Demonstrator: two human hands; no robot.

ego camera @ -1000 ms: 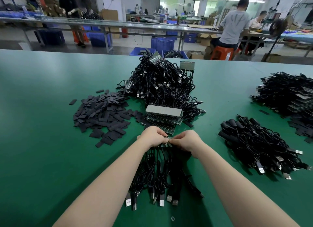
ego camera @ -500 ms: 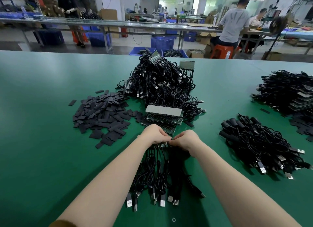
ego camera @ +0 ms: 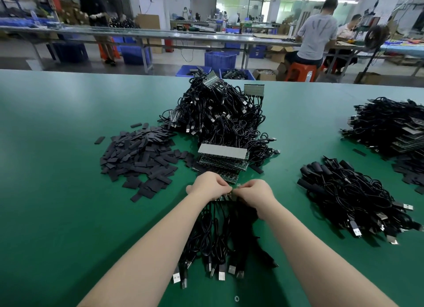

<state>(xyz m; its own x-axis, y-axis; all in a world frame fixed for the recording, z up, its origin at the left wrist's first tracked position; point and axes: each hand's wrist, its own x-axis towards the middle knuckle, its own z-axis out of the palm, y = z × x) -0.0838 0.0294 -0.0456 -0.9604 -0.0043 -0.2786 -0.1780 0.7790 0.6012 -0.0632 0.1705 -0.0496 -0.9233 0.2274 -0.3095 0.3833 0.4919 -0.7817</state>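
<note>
A cabled board strip (ego camera: 227,198) is pinched by the left hand (ego camera: 207,185) and the right hand (ego camera: 257,192), which are held close together. A board stack (ego camera: 223,156) is set just ahead, and bare table (ego camera: 68,215) is left at the near left.

Board stack (ego camera: 222,160) lies between strip pile (ego camera: 140,155), left, and cable bundle (ego camera: 351,201), right.

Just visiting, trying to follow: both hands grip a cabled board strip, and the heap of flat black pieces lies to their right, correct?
No. The head view shows the heap of flat black pieces to the left of the left hand and right hand; a cable bundle lies to their right. Both grip the cabled board strip.
</note>
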